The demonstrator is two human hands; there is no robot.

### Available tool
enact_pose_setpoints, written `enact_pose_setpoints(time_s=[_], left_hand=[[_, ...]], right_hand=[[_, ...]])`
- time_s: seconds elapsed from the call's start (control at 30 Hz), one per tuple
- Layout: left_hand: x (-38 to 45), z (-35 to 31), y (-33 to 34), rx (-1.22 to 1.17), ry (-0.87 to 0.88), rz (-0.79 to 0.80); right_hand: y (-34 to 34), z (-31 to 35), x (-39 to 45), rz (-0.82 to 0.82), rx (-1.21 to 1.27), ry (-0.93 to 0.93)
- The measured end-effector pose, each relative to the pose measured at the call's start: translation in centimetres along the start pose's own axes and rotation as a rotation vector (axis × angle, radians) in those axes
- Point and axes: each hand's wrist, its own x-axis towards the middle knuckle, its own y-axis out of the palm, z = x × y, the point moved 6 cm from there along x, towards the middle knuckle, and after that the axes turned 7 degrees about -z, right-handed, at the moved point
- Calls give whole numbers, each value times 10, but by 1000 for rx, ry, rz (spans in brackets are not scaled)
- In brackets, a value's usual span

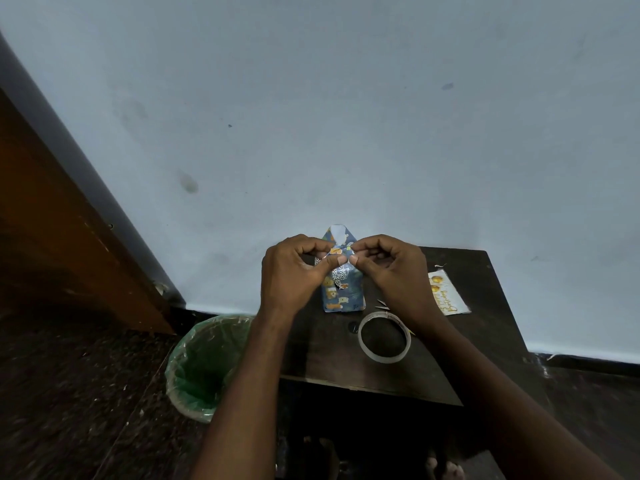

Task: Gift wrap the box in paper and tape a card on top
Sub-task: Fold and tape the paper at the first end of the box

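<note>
Card [447,292] right of box [343,285]

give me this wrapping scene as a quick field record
box: wrapped box in blue animal-print paper, upright on the dark table
left hand: left hand pinches a small strip at the box's top
right hand: right hand pinches the same strip
tape: tape roll lies flat, nearer than the box
card: card right of the box, not attached
bin: green-lined bin left of the table

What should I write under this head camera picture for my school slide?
Both hands pinch tape above the wrapped box, tape roll and card waiting nearby.
</note>
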Motion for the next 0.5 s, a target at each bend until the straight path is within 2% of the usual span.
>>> enact_pose_setpoints(time_s=[0.1,0.23,0.5], left_hand=[[0,-2,-1,29,1,-16],[0,-2,-1,70,47,-14],[1,3,0,-7,8,-19]], right_hand=[[0,-1,2,-2,19,6],[0,3,-3,-3,-23,-102],[-2,-3,-9,-95,-57,-119]])
